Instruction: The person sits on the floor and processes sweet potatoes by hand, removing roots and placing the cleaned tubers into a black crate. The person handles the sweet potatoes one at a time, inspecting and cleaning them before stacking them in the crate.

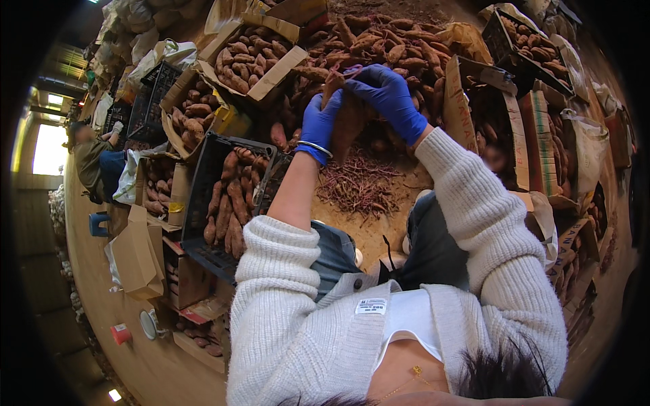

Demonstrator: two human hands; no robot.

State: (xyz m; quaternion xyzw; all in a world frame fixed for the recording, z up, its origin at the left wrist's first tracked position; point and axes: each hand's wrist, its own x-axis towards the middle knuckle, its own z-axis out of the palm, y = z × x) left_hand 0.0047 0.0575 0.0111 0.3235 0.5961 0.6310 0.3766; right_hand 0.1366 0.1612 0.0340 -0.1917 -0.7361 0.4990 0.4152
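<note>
Both of my hands wear blue gloves and meet in front of me. My left hand [319, 124] grips a sweet potato [332, 85] upright, its top poking out above the fingers. At that top, my right hand [388, 96] pinches a thin purple root [354, 71] between thumb and fingertips. Behind the hands lies a large heap of sweet potatoes [365, 43]. Below them, between my feet, a pile of purple root trimmings [358, 182] covers part of the floor. My palms hide the lower part of the held potato.
A black plastic crate [190, 203] of sweet potatoes stands by my left arm. Cardboard boxes of sweet potatoes [277, 76] [459, 106] flank the heap. A blue stool [99, 224] and a red cup [121, 334] are farther left, where another person [96, 157] crouches near crates.
</note>
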